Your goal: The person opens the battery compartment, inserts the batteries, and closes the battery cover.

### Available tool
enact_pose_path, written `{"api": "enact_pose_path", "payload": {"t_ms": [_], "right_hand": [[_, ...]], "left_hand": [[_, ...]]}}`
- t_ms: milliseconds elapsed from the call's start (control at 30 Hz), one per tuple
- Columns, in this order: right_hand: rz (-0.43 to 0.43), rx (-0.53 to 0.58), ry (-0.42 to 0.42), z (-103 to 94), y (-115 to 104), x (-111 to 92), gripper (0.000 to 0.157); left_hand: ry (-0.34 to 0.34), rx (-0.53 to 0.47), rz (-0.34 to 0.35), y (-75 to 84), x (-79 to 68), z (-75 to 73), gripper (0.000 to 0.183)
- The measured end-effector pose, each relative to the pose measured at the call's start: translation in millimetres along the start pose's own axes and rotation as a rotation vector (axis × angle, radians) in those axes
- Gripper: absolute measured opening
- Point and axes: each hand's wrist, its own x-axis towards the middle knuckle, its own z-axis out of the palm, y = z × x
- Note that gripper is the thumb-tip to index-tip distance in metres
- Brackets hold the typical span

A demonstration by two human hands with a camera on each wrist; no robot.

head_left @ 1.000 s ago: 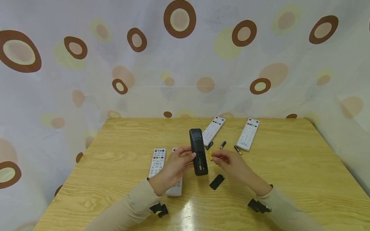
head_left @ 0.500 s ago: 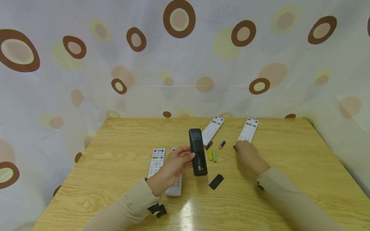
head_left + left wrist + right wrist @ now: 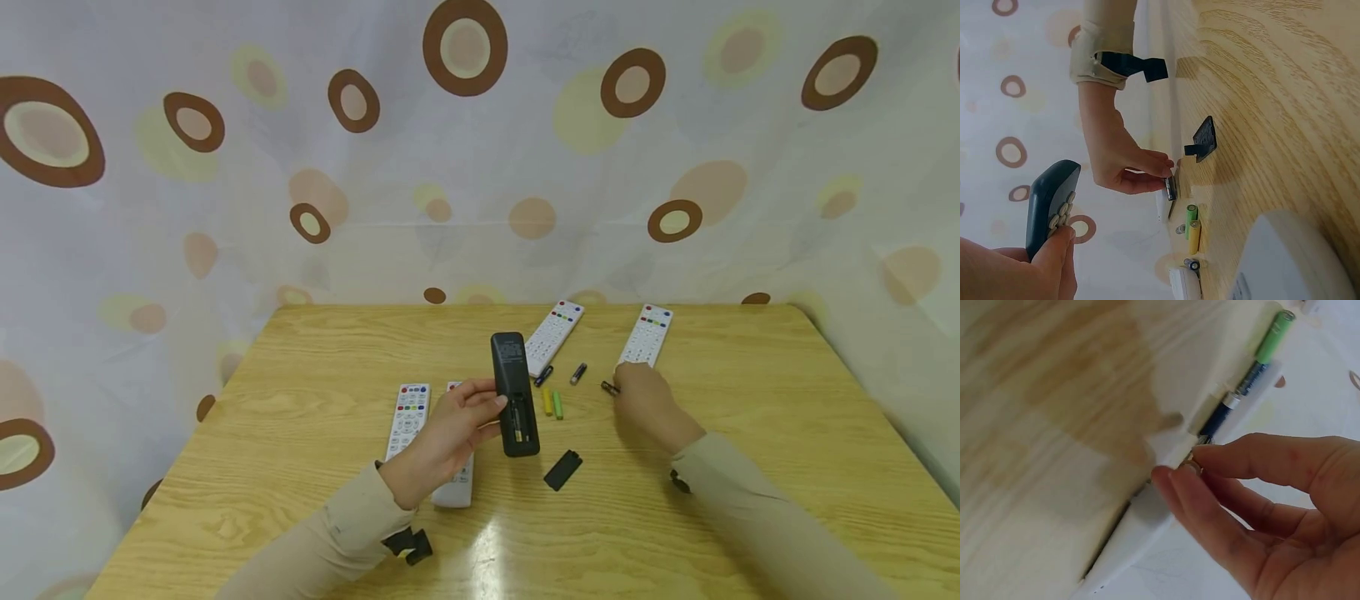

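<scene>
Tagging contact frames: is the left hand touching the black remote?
Touching. The head view shows it plainly: the left hand grips the black remote, with the thumb lapping over its left edge.

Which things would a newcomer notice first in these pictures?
Likely the black remote, held up mid-view by the left hand, its battery compartment open. Then the yellow battery and green battery, side by side on the table, and the right hand, pinching a dark battery near the rightmost white remote.
</scene>
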Motion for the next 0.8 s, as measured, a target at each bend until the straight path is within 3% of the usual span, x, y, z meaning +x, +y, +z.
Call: {"api": "enact_pose_path", "payload": {"t_ms": [167, 333, 600, 800], "right_hand": [[-0.077, 0.135, 0.031, -13.0, -1.4, -5.7, 0.006], [-0.216, 0.265, 0.038, -29.4, -10.5, -11.8, 0.007], [-0.341, 0.497, 0.01, -53.8, -45.7, -32.4, 0.009], [-0.42, 0.635, 0.045, -57.0, -73.0, -41.8, 0.013]], "left_hand": [[-0.001, -0.001, -0.002, 0.6, 0.0, 1.5, 0.035], [-0.009, -0.004, 0.001, 0.9, 0.1, 2.3, 0.035], [-0.019, -0.007, 0.012, 0.6, -0.6, 0.7, 0.035], [-0.028, -0.008, 0.016, 0.2, -1.0, 1.8, 0.036]]}}
